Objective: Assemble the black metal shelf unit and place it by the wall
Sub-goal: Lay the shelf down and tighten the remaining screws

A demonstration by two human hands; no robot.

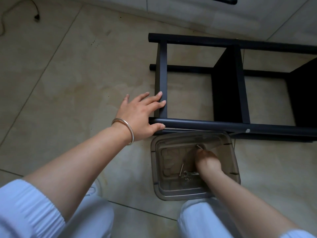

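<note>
Shelf unit (pixel 231 79) lies on its side on the floor, near the wall, not stood up yet. My left hand (pixel 142 115) is flat on its end panel, fingers straight, thumb on the near tube, to steady the frame. Right hand (pixel 208 161) is down in the clear plastic bin (pixel 157 188) just beside it, grip pinched on a small bolt (pixel 199 146); wrench (pixel 190 174) lies at the bottom
</note>
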